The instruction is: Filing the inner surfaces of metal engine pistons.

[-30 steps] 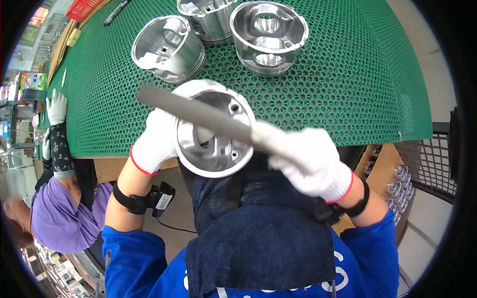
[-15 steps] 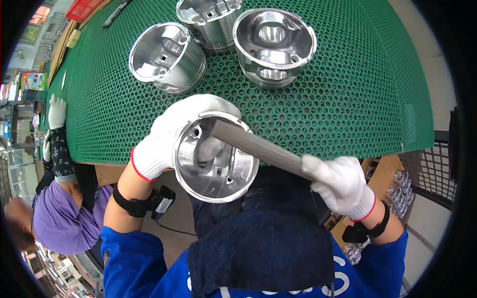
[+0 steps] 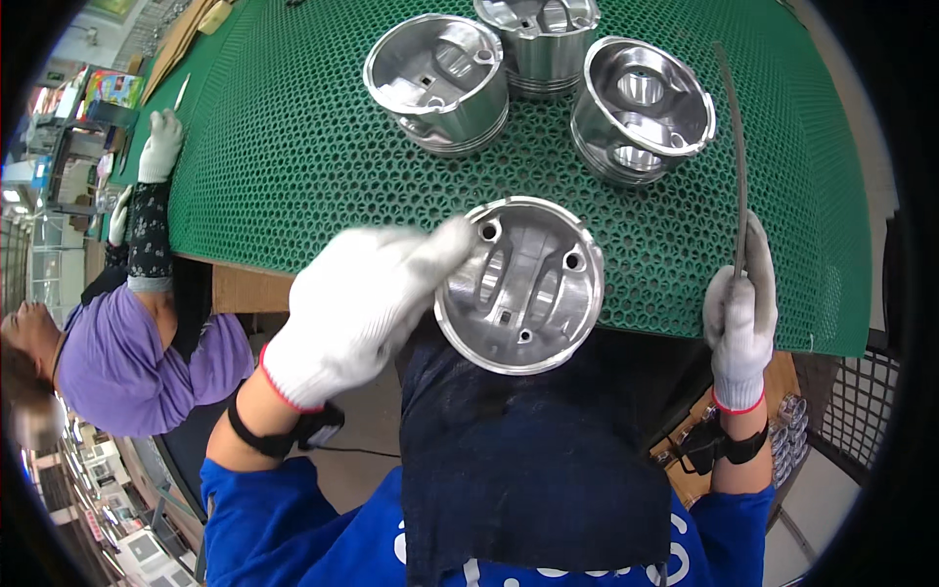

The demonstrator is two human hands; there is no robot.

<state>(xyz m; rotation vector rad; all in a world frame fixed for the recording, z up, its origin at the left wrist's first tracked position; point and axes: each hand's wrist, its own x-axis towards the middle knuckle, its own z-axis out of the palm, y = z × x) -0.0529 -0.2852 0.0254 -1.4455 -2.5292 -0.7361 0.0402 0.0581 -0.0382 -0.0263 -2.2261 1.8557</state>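
Centrally, the gloved left hand (image 3: 357, 303) is gripping a metal piston (image 3: 528, 279) by its rim, hollow side facing the viewer, right of that grip. The gloved right hand (image 3: 743, 323) is clasping a flat grey file (image 3: 738, 161), which is projecting beyond its grip. Three similar pistons (image 3: 452, 122) are standing on green matting (image 3: 293, 147) beyond both grips.

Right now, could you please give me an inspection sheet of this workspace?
Surface: green perforated mat.
Work pieces: near piston, open side toward the camera, at the mat's front edge; three other pistons stand behind it.
Clutter: slim white stick and pale yellow block, far left.
Left grip: at the near piston's left rim; firmness cannot be told.
Right grip: closed on a thin grey bar.
Cables: one black cable near the left wrist's black device.
Surroundings: co-worker in purple at left; shiny metal parts and black mesh panel, lower right.
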